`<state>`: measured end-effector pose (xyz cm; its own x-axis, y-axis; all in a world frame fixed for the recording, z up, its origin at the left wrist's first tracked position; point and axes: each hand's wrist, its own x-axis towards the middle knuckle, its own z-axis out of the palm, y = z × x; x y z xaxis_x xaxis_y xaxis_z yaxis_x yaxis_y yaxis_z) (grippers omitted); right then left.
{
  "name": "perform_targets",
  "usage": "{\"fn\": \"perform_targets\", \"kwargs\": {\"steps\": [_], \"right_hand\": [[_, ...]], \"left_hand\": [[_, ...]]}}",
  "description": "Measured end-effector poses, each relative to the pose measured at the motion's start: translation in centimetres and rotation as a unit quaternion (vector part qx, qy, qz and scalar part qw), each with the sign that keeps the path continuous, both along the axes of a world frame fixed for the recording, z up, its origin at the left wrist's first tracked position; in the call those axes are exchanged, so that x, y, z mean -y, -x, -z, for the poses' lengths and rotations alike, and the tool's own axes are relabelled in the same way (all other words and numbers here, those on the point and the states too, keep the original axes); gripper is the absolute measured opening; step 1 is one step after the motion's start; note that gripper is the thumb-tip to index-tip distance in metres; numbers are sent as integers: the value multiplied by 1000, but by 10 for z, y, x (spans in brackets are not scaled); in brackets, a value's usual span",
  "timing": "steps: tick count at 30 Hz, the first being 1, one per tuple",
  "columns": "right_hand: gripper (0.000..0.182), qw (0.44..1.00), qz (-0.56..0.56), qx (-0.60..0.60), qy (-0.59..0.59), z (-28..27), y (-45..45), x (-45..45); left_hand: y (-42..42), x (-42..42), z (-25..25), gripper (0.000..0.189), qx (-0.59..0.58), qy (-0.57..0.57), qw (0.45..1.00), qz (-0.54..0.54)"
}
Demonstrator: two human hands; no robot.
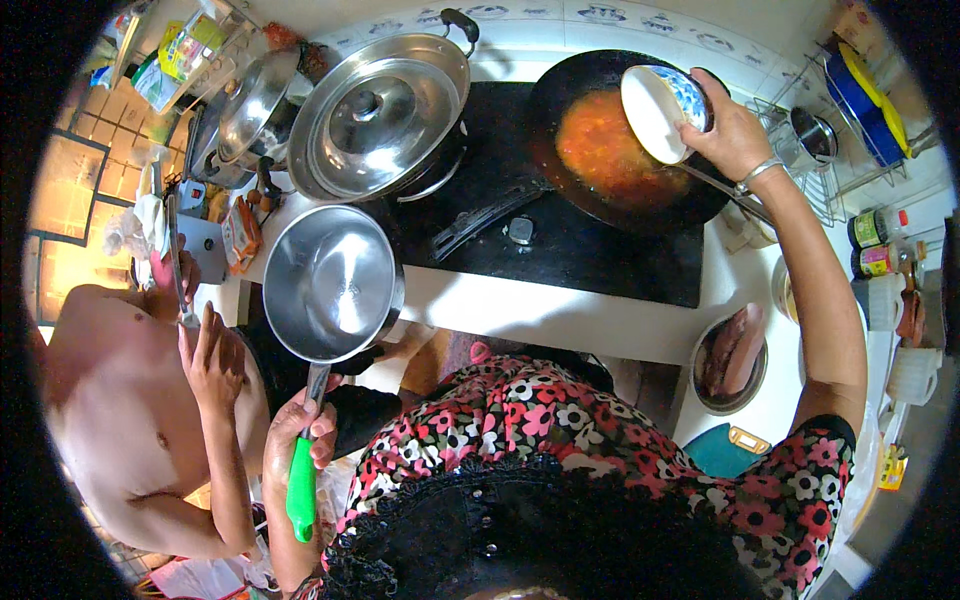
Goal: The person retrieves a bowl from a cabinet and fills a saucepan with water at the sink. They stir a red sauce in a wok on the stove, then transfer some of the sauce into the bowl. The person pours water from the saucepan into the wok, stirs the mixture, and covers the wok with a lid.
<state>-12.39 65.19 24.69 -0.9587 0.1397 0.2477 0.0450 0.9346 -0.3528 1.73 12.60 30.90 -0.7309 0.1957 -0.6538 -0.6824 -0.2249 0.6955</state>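
My left hand (304, 431) grips the green-sleeved handle (301, 487) of a steel saucepan (334, 285), whose inside shows no contents. The pan is held off the counter's front edge, at left. My right hand (724, 131) holds a blue-and-white bowl (654, 112), tipped on its side, over the right part of a black wok (570, 82). Orange-red food in liquid (607, 150) lies in the wok. A metal utensil handle (724, 187) leans over the wok's right rim, below the bowl. Whether anything leaves the bowl cannot be seen.
A lidded steel pot (375, 112) stands on the black cooktop (637, 262), left of the wok. Raw meat lies in a bowl (701, 397) on the right counter, near bottles (874, 229). A dish rack (817, 180) stands behind them. Another person (150, 420) is close at left.
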Motion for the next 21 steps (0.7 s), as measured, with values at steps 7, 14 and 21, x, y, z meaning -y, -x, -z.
{"fn": "perform_targets", "kwargs": {"steps": [7, 14, 21], "right_hand": [[50, 745, 83, 22, 661, -9, -15, 15], [49, 642, -49, 113, 757, 0, -60, 103], [62, 542, -102, 295, 780, 28, -72, 257]], "left_hand": [[5, 39, 22, 44, 29, -22, 999, 16], [-4, 78, 44, 33, 37, -42, 998, -15], [3, 116, 84, 38, 37, -5, 997, -66]]}}
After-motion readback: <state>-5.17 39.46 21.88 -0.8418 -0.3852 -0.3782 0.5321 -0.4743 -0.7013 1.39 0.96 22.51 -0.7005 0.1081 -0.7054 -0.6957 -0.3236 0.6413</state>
